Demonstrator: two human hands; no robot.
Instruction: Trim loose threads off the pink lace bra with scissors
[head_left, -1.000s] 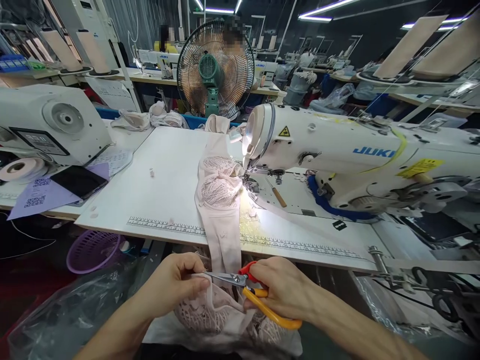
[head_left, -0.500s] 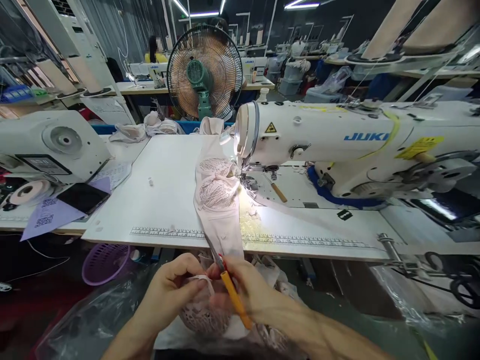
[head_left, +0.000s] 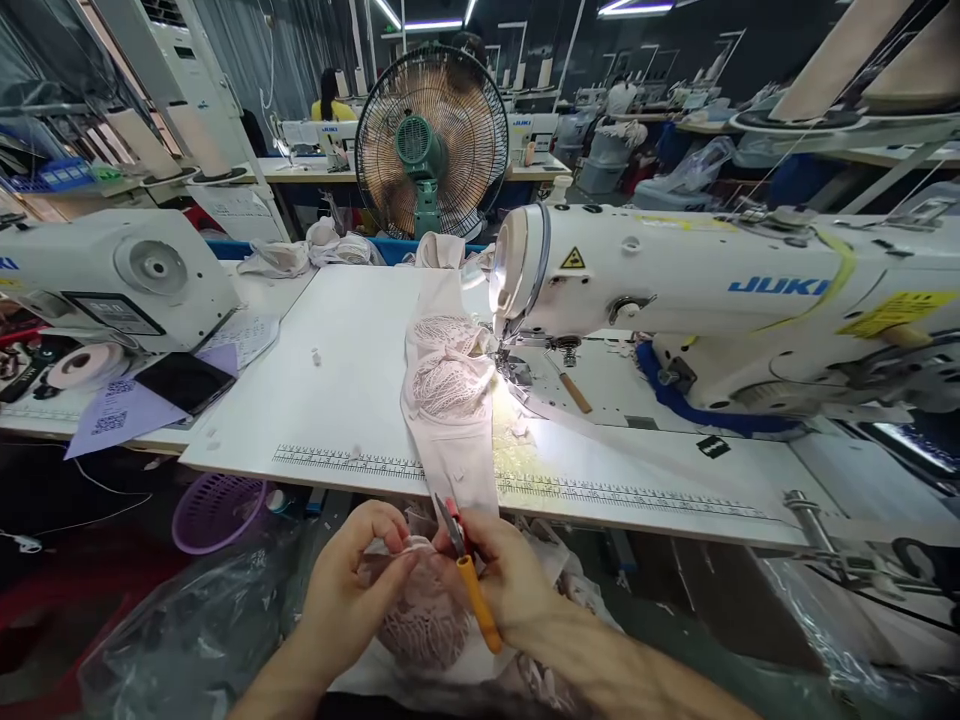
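A pale pink bra with lace cups (head_left: 427,620) hangs between my hands, below the table's front edge. My left hand (head_left: 352,580) is closed, thumb and fingertips pinching its upper edge. My right hand (head_left: 506,575) grips a pair of scissors (head_left: 478,605) with an orange handle; their metal blades point up and away from me, beside the left fingertips. The right fingers also seem close to the fabric, though the hand partly hides them. Another stretch of pink bra (head_left: 450,385) lies along the table, its lace cups beside the sewing machine's needle area.
A white sewing machine (head_left: 675,265) with its lamp lit stands at right. The white table (head_left: 352,350) has a printed ruler along its front. Left are a phone (head_left: 185,382), papers and another machine (head_left: 112,270). A fan (head_left: 427,140) stands behind; a purple basket (head_left: 214,515) sits below.
The view has swung slightly left, so the scene sits farther right. The scissors have turned a little and their blades reach less far over the table edge. Both hands keep their holds.
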